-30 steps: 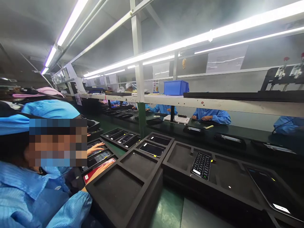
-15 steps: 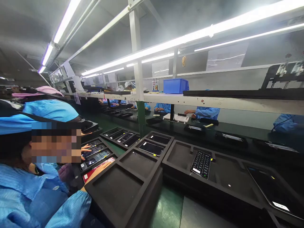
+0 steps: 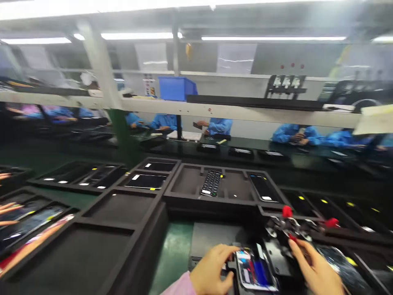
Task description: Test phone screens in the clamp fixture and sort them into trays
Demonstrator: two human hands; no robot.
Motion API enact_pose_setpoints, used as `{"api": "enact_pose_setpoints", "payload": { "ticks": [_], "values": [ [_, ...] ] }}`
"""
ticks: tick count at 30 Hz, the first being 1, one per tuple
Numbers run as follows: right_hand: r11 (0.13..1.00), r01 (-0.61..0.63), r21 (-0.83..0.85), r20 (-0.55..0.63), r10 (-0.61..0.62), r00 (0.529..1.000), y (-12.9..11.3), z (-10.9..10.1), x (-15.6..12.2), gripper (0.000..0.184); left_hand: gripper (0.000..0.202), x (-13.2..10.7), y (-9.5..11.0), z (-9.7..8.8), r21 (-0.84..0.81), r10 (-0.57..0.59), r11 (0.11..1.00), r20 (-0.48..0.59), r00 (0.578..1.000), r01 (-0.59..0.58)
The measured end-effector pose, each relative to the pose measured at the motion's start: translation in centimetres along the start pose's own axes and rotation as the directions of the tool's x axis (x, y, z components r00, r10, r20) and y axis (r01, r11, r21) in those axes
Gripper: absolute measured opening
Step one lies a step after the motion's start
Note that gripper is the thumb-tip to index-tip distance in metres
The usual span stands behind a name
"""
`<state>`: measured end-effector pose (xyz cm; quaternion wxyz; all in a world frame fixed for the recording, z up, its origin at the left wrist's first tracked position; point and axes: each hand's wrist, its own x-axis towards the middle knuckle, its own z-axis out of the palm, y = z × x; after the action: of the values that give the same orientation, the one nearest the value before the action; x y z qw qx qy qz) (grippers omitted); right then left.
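Low in the head view, a phone (image 3: pixel 256 270) with a lit, colourful screen lies in a black test fixture (image 3: pixel 278 258). My left hand (image 3: pixel 213 268) is closed at the fixture's left edge, its index fingertip near the phone's upper left corner. On the other side my right hand (image 3: pixel 321 270) holds the red-tipped lever of a toggle clamp (image 3: pixel 293 239) between thumb and finger. More metal clamps with red tips stand just behind it. A phone wrapped in clear film (image 3: pixel 334 262) lies partly behind my right hand.
Ahead stands a black foam tray (image 3: pixel 187 200) with a keypad piece (image 3: pixel 211 183) and a dark phone (image 3: pixel 263 187). Another foam tray (image 3: pixel 147 217) lies to the left. At far left is a co-worker's hand (image 3: pixel 7 209). A shelf with a blue bin (image 3: pixel 176 89) crosses above.
The view has swung right and down. Both my hands, the fixture and the lit phone have come into view; the co-worker at left is mostly out of it.
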<state>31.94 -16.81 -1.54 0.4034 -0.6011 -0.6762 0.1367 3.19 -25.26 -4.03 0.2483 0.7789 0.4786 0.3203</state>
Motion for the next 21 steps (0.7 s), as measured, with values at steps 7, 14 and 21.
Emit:
{"api": "enact_pose_setpoints", "payload": {
  "ticks": [7, 14, 21],
  "values": [
    [0.998, -0.035, -0.047, 0.142, 0.041, 0.989, -0.9, 0.0, 0.3, 0.036, 0.056, -0.1, 0.6, -0.6, -0.077, 0.031, 0.997, -0.009, 0.999, -0.032],
    [0.987, -0.009, -0.157, 0.159, 0.035, 0.987, -1.4, 0.0, 0.0, 0.038, 0.046, 0.1, 0.6, -0.4, -0.013, -0.006, 1.0, -0.032, 0.999, 0.005],
    [0.996, -0.017, -0.083, 0.162, 0.031, 0.986, -2.4, -0.7, -0.1, 0.036, 0.043, 0.4, 0.5, -0.5, 0.004, 0.001, 1.0, -0.056, 0.998, -0.001]
  ]
}}
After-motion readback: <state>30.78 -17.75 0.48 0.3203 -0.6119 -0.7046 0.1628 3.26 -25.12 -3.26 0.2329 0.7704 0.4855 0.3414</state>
